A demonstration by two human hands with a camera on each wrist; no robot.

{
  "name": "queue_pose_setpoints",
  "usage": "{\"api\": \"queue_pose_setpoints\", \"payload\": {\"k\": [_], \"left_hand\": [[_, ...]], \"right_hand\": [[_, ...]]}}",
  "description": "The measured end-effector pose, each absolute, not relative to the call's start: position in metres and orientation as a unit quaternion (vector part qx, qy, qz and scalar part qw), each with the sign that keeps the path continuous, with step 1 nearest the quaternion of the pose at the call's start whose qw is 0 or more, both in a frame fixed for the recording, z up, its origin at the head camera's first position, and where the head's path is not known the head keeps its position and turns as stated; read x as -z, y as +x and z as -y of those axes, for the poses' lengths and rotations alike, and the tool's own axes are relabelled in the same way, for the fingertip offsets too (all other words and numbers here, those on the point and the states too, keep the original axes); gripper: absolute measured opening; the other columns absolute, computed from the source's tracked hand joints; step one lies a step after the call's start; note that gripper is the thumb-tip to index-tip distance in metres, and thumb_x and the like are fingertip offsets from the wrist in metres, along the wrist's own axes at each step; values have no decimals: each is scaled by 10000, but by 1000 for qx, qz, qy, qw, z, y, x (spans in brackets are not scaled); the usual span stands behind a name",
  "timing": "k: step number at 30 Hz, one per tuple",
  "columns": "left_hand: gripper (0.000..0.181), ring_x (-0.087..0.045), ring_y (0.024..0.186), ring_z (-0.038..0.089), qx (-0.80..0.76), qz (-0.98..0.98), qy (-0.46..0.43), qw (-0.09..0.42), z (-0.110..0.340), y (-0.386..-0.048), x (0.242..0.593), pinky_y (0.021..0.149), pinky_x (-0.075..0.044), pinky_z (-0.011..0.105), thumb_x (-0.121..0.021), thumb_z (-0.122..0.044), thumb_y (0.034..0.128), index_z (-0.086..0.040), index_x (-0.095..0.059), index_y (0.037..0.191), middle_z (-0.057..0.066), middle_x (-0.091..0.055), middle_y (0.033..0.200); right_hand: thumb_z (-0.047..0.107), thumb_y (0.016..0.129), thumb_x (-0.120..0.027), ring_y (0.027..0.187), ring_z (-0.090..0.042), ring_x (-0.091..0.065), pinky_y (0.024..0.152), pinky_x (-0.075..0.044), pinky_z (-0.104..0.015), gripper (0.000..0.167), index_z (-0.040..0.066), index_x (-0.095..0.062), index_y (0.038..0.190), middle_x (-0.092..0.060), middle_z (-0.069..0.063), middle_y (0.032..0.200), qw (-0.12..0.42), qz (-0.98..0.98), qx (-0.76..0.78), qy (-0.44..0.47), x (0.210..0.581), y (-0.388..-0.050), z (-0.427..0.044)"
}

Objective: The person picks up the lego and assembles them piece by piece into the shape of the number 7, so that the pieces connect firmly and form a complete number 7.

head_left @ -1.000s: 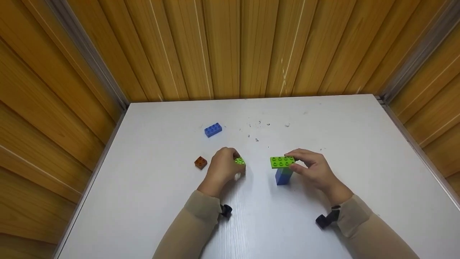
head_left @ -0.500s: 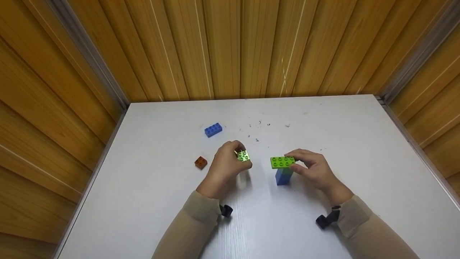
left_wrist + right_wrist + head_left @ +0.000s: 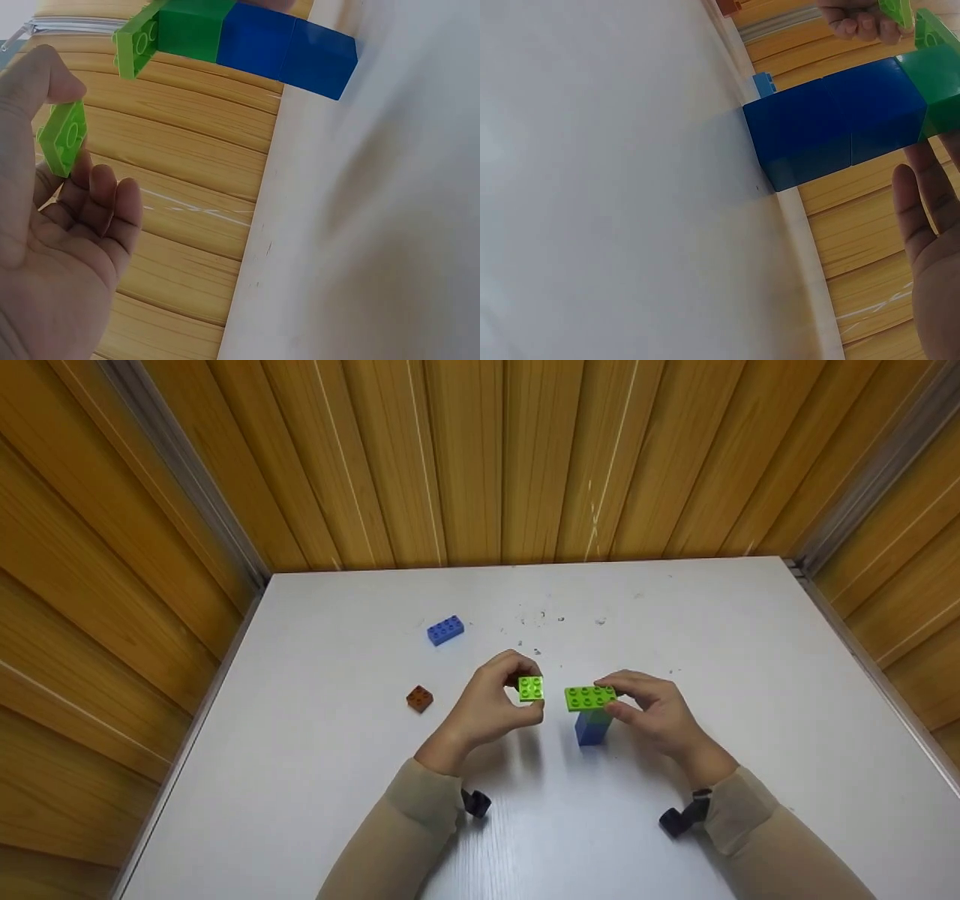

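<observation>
My left hand (image 3: 487, 701) pinches a small lime-green toy brick plate (image 3: 531, 688) between thumb and fingers, raised above the table. Its hollow underside shows in the left wrist view. Just to the right stands an upright tower: two blue bricks (image 3: 832, 112) below, a green brick (image 3: 196, 30) above them. A longer lime-green plate (image 3: 589, 698) caps the tower and overhangs it to the left. My right hand (image 3: 664, 716) holds the top of the tower from the right, thumb in front and fingers behind. A gap separates the small plate from the longer one.
A loose blue brick (image 3: 445, 630) lies toward the back of the white table (image 3: 315, 780). Left of my left hand sits a small brown brick (image 3: 419, 699). Wood-patterned panels (image 3: 472, 465) enclose the table at the back and sides.
My left hand has lifted the small lime-green plate and carried it right, closer to the tower. The right hand and the tower have stayed in place.
</observation>
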State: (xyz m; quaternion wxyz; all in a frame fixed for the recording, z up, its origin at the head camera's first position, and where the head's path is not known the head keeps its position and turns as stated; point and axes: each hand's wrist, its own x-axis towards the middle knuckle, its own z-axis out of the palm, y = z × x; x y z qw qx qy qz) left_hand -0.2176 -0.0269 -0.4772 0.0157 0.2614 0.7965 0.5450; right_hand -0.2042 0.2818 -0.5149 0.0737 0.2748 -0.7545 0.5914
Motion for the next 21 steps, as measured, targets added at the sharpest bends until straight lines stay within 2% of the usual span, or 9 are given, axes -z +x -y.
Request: {"api": "queue_pose_setpoints", "payload": {"k": [6, 12, 18, 21], "left_hand": [[355, -659, 1110, 122, -550, -787, 274, 45, 22, -214, 479, 1068, -621, 375, -825, -101, 906, -59, -729, 1245, 15, -707, 1195], [335, -669, 966, 80, -564, -777, 268, 82, 18, -211, 478, 972, -642, 494, -827, -98, 923, -67, -725, 1242, -13, -743, 1109], [314, -700, 942, 57, -576, -767, 266, 95, 14, -210, 480, 960, -647, 485, -846, -94, 927, -103, -757, 1227, 8, -785, 1130], [323, -710, 949, 60, -586, -761, 260, 102, 12, -210, 482, 948, -656, 418, -861, -84, 925, -88, -767, 1235, 9, -791, 1133]], "right_hand": [[-178, 948, -716, 1148, -49, -755, 1023, -617, -188, 341, -106, -784, 1275, -821, 81, 1270, 71, 755, -592, 273, 515, -204, -281], [-164, 959, -720, 1163, -58, -759, 1043, -614, -196, 350, -76, -792, 1290, -824, 67, 1271, 63, 759, -588, 272, 513, -205, -281], [-173, 958, -717, 1161, -60, -754, 1078, -594, -186, 355, -81, -786, 1294, -821, 74, 1266, 59, 754, -593, 276, 514, -205, -282], [-176, 959, -713, 1159, -66, -753, 1085, -587, -180, 359, -75, -787, 1296, -820, 61, 1264, 59, 748, -597, 282, 514, -205, -281]]}}
